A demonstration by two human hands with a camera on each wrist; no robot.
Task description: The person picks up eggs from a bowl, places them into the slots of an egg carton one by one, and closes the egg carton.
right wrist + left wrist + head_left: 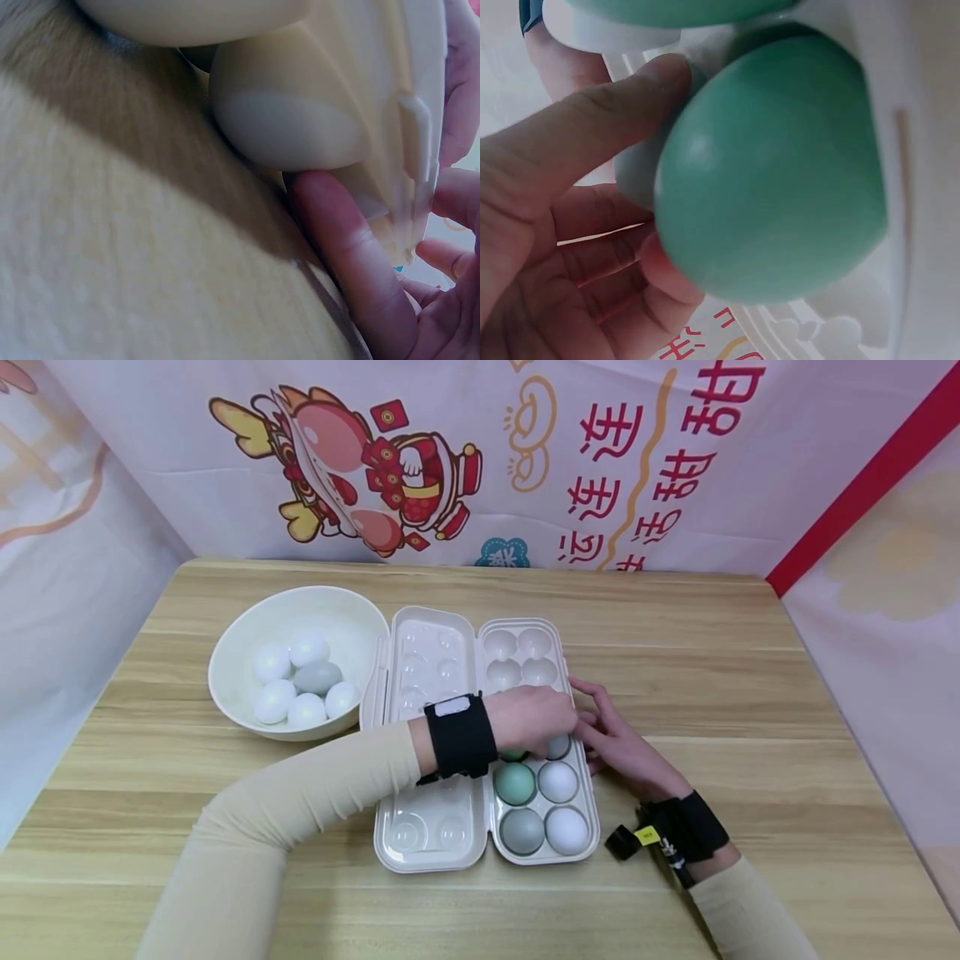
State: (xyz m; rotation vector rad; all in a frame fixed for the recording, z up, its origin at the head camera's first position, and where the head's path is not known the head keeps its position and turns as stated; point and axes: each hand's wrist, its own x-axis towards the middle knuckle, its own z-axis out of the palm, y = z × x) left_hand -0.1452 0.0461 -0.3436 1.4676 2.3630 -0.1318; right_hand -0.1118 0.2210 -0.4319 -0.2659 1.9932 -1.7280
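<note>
An opened white plastic egg carton (431,827) lies on the table, its lid half to the left. My left hand (531,717) reaches across the lid into the cup half. Thumb and fingers pinch a grey egg (639,169) there, partly hidden behind a green egg (772,172). My right hand (626,750) holds the carton's right side, fingers at the rim and one digit under the cups. Nearer me in the cups sit another green egg (515,783), a white egg (558,782), a second grey egg (522,831) and a second white egg (567,831).
A cream bowl (232,689) stands left of the carton, close to its lid, with several white eggs (274,700) and one grey egg (318,677) inside. Empty cups (517,652) show at the carton's far end. A printed cloth (465,460) hangs behind the wooden table (697,643).
</note>
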